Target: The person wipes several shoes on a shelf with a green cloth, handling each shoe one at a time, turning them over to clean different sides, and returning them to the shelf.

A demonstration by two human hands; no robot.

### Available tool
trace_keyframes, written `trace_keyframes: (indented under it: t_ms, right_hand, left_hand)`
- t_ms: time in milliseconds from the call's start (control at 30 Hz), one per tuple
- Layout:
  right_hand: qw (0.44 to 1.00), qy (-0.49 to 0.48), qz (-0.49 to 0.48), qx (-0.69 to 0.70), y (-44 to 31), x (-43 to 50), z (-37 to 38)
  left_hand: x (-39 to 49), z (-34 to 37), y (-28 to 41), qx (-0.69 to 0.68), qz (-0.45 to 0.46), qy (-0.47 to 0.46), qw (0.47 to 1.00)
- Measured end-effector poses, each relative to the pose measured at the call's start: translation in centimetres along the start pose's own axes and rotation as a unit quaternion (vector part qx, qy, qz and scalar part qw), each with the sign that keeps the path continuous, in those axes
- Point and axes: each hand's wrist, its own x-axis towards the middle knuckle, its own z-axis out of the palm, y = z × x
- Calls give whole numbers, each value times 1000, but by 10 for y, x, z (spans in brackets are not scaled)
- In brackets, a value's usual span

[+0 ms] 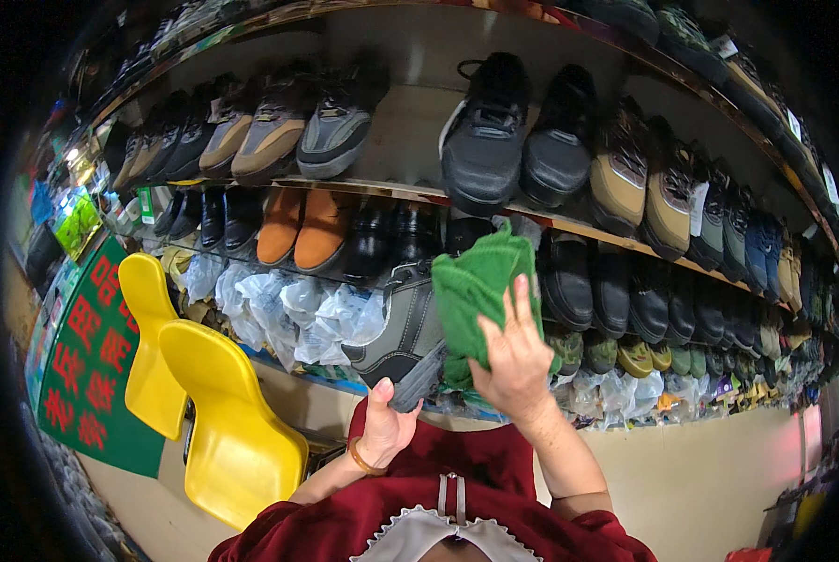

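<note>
A grey and black lace-up shoe (400, 330) is held up in front of me, its toe to the left and its sole towards my body. My left hand (386, 427) grips its sole edge, the thumb on the near side. A bunched green cloth (477, 295) lies against the right part of the shoe and hides it. Over the cloth my right hand (518, 351) is pressed, fingers pointing up and spread a little. Behind them, a large black shoe (481, 154) stands on the upper shelf beside its pair.
Shelves (405, 186) of paired shoes curve across the view. Orange shoes (321, 228) stand on the lower shelf, above white plastic bags (286, 302). Yellow chairs (230, 414) and a green board with red writing (89, 365) are at the left.
</note>
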Motion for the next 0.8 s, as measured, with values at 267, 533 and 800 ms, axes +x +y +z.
trace_keyframes:
  t_ms: [267,533,800]
  right_hand:
    - [984,-42,-63,164,-52,-21,29]
    - [923,-54,-39,378,-60,0,34]
    - [726,20,319,608,4,108,57]
  left_hand:
    - [-14,-9,14,-52,57,42,996]
    - [-8,-43,45,-112,71,-34,991]
    - [59,2,80,-76,208,-8,975]
